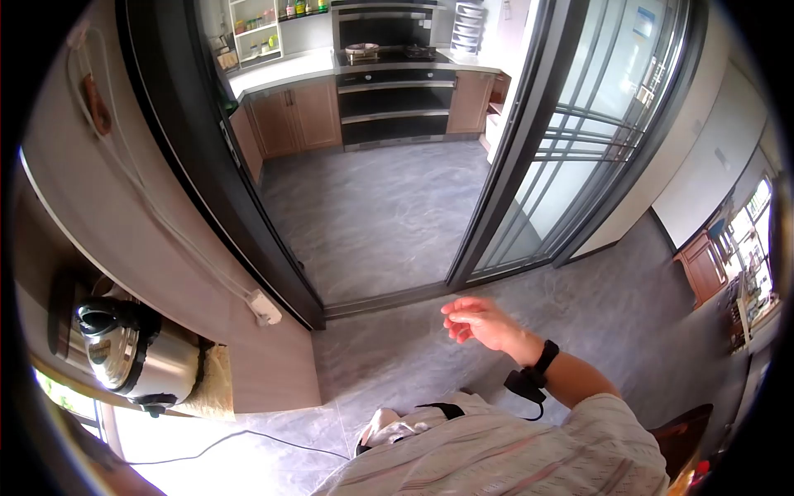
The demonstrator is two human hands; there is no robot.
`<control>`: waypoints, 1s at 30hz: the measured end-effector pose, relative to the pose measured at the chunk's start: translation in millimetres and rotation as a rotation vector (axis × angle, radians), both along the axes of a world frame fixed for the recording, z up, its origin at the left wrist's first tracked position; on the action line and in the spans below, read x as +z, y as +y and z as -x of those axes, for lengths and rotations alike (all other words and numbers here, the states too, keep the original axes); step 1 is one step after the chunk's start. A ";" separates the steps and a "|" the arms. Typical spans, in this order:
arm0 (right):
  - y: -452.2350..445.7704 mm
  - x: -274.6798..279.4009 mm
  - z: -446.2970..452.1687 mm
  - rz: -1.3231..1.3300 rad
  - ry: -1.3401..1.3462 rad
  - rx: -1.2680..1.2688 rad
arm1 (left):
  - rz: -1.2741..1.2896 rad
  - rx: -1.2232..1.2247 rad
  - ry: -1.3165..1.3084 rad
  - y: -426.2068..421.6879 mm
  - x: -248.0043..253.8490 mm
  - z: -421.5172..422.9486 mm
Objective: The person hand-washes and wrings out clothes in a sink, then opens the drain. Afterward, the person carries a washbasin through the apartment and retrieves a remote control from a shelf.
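My right hand [484, 324] is held out in front of my body, over the grey floor before the kitchen doorway. Its fingers are loosely bent and a little apart, and nothing shows between them. A black band [546, 357] circles that wrist, with a small dark device [524, 383] hanging beside it on a short cord. My left hand is not in view. Whitish cloth [389, 428] bunches at the front of my striped shirt [496, 455].
A dark door frame [467, 264] with a floor track leads to a kitchen with a stove [397, 78] and cabinets [295, 114]. A glass sliding door [571, 157] stands right. At left are a steel cooker [149, 351] and a white power strip [265, 307]. A cable [240, 433] crosses the floor.
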State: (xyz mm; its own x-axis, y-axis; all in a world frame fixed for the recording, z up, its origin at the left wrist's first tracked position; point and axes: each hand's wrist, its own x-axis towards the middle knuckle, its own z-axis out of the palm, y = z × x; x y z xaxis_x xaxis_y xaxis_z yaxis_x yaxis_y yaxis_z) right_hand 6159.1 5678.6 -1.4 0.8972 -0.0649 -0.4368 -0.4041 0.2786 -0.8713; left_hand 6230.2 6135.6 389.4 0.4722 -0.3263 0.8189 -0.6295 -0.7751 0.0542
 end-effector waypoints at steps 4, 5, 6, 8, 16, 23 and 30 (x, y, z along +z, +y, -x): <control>-29.5 7.9 13.3 -0.001 -0.031 0.016 | -0.220 -0.507 -0.481 -104.3 -49.7 28.5; -41.5 10.7 21.4 -0.012 -0.043 0.005 | -0.225 -0.611 -0.475 -128.1 -53.0 40.0; -57.1 11.9 32.2 -0.007 -0.075 0.002 | -0.838 -0.593 -0.266 -119.3 -3.5 60.1; -95.4 5.3 61.1 0.018 -0.084 -0.047 | -0.611 -0.755 -0.402 -173.2 -23.2 67.2; -244.2 -12.0 221.7 0.007 -0.049 -0.466 | -0.610 -1.104 -0.461 -354.6 -50.5 89.3; -299.5 -10.4 355.9 -0.040 -0.033 -0.907 | -0.703 -1.318 -0.588 -516.6 -40.5 106.1; -324.2 -40.3 447.5 -0.168 0.030 -1.259 | -0.636 -1.606 -0.580 -682.6 -72.3 125.6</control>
State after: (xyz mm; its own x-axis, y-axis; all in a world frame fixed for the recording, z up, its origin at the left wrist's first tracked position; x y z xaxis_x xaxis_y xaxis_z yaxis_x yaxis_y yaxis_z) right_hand 5711.6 5354.4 -41.7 0.2452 -0.8041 -0.5416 0.2004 0.5887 -0.7831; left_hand 6104.6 5453.0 317.1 -0.8460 -0.4188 0.3300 -0.5308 0.7200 -0.4470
